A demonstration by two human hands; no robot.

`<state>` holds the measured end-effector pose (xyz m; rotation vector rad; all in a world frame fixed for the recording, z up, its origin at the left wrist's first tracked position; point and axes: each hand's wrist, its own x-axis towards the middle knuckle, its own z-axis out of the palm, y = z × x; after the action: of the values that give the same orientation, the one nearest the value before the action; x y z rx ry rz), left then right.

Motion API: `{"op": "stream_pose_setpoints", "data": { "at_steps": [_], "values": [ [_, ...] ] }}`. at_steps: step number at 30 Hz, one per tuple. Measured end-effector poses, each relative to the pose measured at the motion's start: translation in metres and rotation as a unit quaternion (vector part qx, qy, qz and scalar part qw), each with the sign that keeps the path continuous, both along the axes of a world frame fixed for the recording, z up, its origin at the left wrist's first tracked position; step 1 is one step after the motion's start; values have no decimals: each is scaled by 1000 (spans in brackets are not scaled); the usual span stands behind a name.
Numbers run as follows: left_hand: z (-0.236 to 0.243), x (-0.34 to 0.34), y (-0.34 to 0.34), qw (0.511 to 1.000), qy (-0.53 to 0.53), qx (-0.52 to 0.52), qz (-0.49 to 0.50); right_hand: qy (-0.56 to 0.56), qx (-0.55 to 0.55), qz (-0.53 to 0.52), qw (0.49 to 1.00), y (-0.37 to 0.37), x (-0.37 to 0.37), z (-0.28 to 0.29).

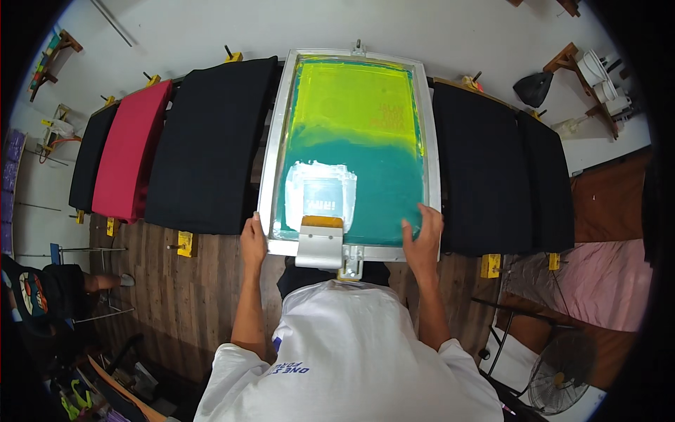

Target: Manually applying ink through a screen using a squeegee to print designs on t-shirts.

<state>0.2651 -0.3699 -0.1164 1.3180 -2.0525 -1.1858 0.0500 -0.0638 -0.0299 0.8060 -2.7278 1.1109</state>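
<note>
A silk-screen printing frame (432,155) with a silver metal rim lies in front of me. Its mesh is yellow-green at the far end and teal at the near end. White ink (295,184) is spread around a small design in the near left of the mesh. A metal-handled squeegee (320,243) with an amber blade rests at the near edge, left of the clamp (353,261). My left hand (254,240) grips the frame's near left corner, fingers partly hidden. My right hand (424,238) holds its near right side, thumb and a finger over the inner edge.
Black fabric-covered boards (211,144) (481,169) flank the frame, with a red one (132,151) further left. Yellow brackets (185,244) stick out below them. A standing fan (561,373) is at the lower right. Another person (53,288) is at the far left.
</note>
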Motion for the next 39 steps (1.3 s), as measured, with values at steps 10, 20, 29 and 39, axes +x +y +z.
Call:
{"op": "stream_pose_setpoints", "data": {
  "at_steps": [10,20,29,39],
  "values": [
    [56,11,3,967,42,-143,-205,-85,325,230,913,-105,112,17],
    [98,-29,47,856,66,-148,-490,-91,279,208,933,-132,77,25],
    [78,-43,48,851,41,-186,-490,-109,291,152,938,-138,79,20],
    [95,-53,40,858,5,-117,-499,-109,224,177,952,-129,75,22]
  ]
}}
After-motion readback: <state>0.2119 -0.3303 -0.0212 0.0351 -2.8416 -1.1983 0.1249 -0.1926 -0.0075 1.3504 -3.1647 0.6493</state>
